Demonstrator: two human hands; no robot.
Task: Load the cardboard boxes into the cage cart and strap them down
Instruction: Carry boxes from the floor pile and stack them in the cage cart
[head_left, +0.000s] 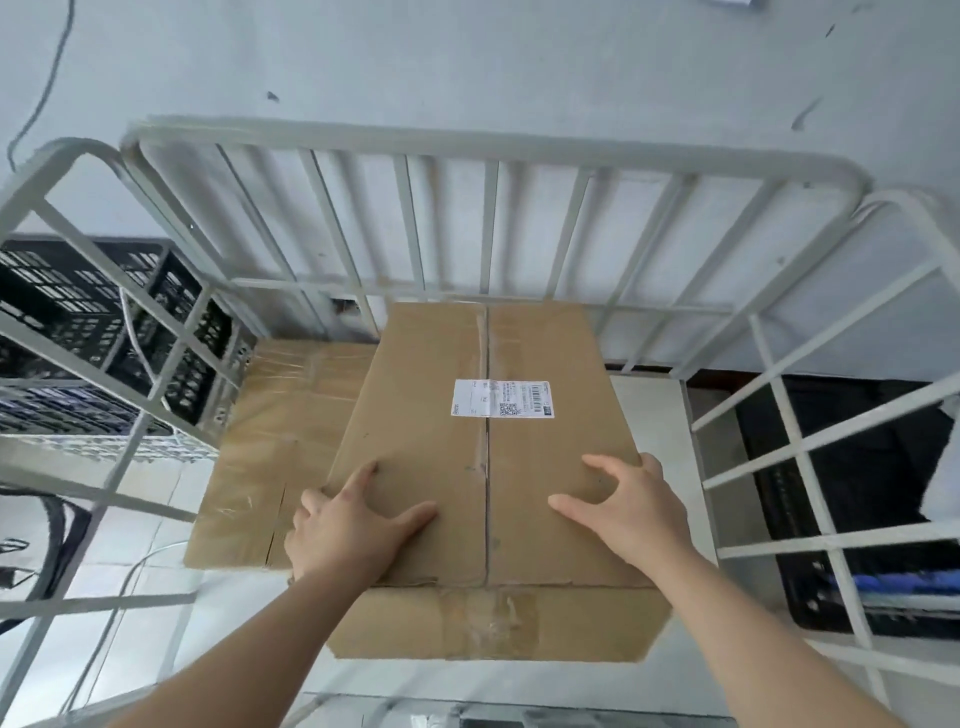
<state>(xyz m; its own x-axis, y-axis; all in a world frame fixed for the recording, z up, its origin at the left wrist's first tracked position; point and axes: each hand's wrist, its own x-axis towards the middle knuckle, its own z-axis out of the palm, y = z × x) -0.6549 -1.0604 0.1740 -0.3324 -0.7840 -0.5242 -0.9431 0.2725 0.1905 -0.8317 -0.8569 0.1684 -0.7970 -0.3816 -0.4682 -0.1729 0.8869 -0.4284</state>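
Note:
A tall cardboard box (441, 395) with a white shipping label (502, 398) stands inside the white metal cage cart (498, 156). My left hand (353, 530) lies flat on the box's top near its left front corner, fingers spread. My right hand (628, 514) rests on the top near the right front corner, fingers curling over the right edge. A lower, flatter cardboard box (275, 441) with clear tape lies to the left of the tall one on the cart floor, touching its side.
Black plastic crates (88, 322) stand outside the cart's left side. A dark bin (862, 499) with blue items sits beyond the right side bars. A pale wall is right behind the cart's back panel. Cables lie on the floor at lower left.

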